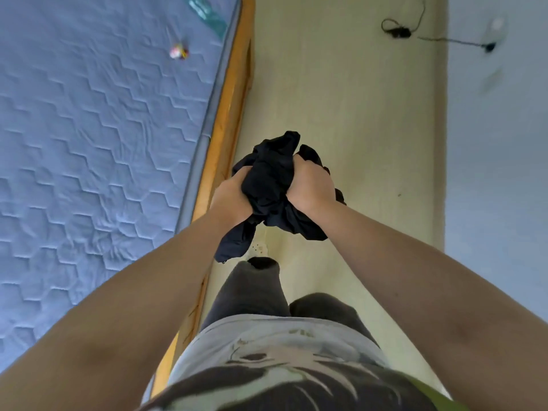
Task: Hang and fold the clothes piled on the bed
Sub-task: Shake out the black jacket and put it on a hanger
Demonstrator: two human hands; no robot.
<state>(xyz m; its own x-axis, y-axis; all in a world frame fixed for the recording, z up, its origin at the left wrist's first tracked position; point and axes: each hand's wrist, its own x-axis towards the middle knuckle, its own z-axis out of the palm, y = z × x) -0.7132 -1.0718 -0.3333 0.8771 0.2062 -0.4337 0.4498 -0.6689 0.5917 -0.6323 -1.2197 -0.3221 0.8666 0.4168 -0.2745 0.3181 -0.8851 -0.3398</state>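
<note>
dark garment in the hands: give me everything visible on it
The dark garment is navy or black, of thin soft fabric, crumpled into a tight bundle. The left hand and right hand each hold it in a closed grip, side by side. One loose end hangs below the left wrist. It is held in the air over the floor beside the bed; its type cannot be told.

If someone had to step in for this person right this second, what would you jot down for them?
Left hand and right hand: both grip one bunched dark garment, held in the air over the floor beside the bed.
The garment is crumpled, neither folded nor hung.
The visible part of the mattress shows no clothes pile, only a small colourful object and something teal at the top edge.
Left to do: shake this garment out, then fold or hang it. No hanger or rail in view.
</note>
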